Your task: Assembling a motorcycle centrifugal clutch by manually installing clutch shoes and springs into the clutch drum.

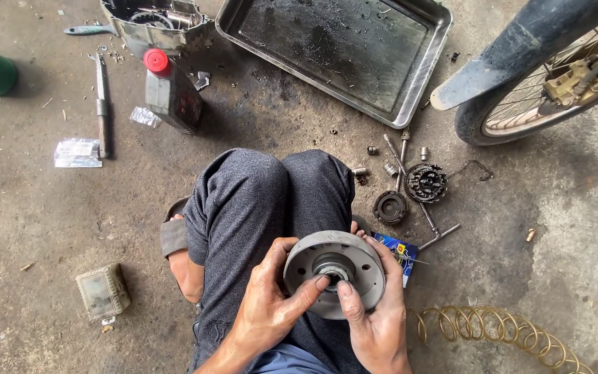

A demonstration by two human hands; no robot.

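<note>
The left hand [271,305] and right hand [375,315] both grasp a grey drum [335,273] over the knees [271,201], rim cupped from either side so the open face tilts up toward the eyes. Left forefinger and right thumb meet at the centre hub, pressing on the small ring there (what exactly they pinch is too small to tell). Just right of the drum, on the floor, lie a blue packet [399,251], a T-wrench [427,218], a toothed clutch part [425,183] and a dark round part [390,206], all within reach. Farther out: a steel tray [410,90], an oil bottle [169,90], a wheel [555,76], and a coiled hose [500,332].
</note>
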